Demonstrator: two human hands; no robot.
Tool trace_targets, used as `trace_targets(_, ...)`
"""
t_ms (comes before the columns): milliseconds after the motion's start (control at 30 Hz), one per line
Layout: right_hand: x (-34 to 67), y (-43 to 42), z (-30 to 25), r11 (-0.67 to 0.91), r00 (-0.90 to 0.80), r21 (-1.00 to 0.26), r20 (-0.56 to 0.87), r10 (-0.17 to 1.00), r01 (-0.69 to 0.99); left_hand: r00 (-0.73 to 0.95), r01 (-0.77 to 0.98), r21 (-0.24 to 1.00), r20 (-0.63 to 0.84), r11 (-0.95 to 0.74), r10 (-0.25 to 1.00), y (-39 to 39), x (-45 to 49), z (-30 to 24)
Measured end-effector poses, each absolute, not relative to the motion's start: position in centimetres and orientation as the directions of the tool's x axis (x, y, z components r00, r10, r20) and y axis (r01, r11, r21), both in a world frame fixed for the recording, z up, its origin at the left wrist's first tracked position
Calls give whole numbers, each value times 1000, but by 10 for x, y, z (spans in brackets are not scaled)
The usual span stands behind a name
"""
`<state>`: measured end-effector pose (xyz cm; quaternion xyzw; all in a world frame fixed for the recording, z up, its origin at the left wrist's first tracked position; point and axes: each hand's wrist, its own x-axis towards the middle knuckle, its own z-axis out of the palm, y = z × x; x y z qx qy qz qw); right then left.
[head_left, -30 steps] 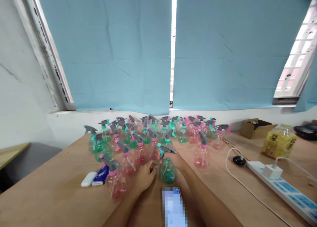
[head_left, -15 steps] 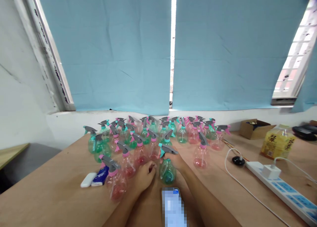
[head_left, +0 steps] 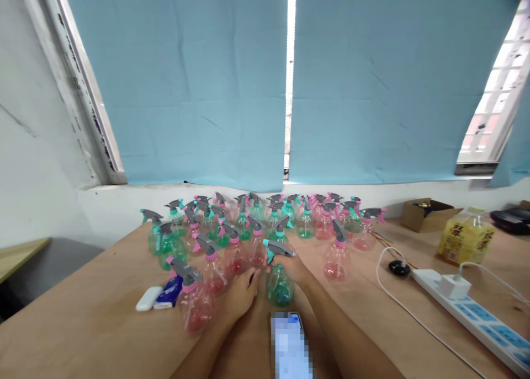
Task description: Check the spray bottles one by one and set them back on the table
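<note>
A green spray bottle point(head_left: 280, 291) with a grey and teal spray head stands on the table in front of me. My right hand point(head_left: 293, 266) is wrapped around its upper part from behind and the right, just under the spray head. Left of that bottle, my left hand point(head_left: 245, 292) rests near the tabletop with its fingers curled in, and nothing shows in it. It is apart from the green bottle and close to a pink spray bottle point(head_left: 216, 277). Another pink spray bottle point(head_left: 194, 310) stands nearer, left of my left wrist.
Several pink and green spray bottles crowd the back of the table point(head_left: 103, 318). A phone point(head_left: 290, 346) lies before me. A white case point(head_left: 149, 299) and a blue packet point(head_left: 169, 292) are at left; a power strip point(head_left: 476, 313), yellow jug point(head_left: 466, 238) and cardboard box point(head_left: 426, 216) at right.
My left hand's fingers have drawn a little closer together. The grey and teal spray head has shifted slightly left. My right hand stays on the bottle.
</note>
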<state>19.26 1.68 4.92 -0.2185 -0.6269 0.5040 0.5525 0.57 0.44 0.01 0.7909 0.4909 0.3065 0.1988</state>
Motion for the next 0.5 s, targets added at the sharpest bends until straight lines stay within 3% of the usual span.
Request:
trace_targets(167, 194, 17, 48, 440, -256, -852, 509, 822, -283, 351, 628, 629, 297, -459, 888, 5, 6, 0)
trace_targets(333, 193, 23, 40, 437, -34, -856, 463, 885, -277, 373, 689, 542, 304, -482, 876, 11, 7, -8)
trace_targets(500, 209, 27, 33, 415, 38, -878, 419, 907, -238, 381, 706, 525, 284, -475, 880, 17, 4, -14)
